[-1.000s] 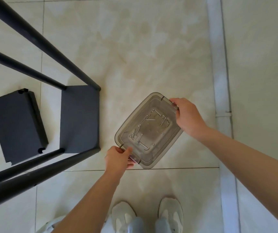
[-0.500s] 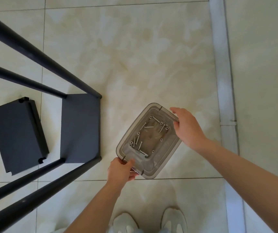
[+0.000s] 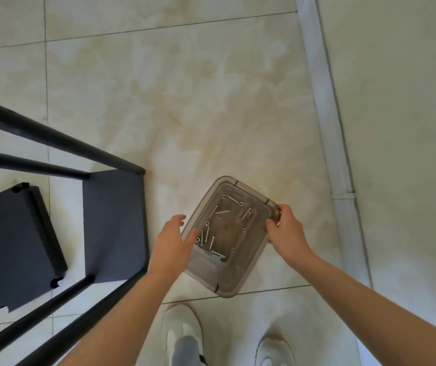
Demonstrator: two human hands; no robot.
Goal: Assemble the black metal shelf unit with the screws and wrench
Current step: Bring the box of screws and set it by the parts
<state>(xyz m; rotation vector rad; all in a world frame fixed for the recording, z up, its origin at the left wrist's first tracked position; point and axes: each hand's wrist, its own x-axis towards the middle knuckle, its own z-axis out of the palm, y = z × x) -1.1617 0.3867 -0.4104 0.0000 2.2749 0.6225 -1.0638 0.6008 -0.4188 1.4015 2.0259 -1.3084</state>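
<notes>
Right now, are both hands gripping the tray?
No, only the right hand grips the tray, by its rim; the left hand is open, fingers straight, at the tray's left edge.

Right hand [image 3: 288, 231] grips clear tray [image 3: 224, 280] rim; left hand [image 3: 172, 243], fingers loose, perhaps touching it; screws [image 3: 212, 243] inside.

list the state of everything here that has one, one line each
plastic container, held at its far right corner by the right hand
screws, loose, scattered inside the container
left hand, open, fingers straight, at the container's left edge
right hand, gripping the container's rim
shelf frame, partly built, one panel fitted between four poles
loose shelf panel, flat on the floor, not fitted
</notes>
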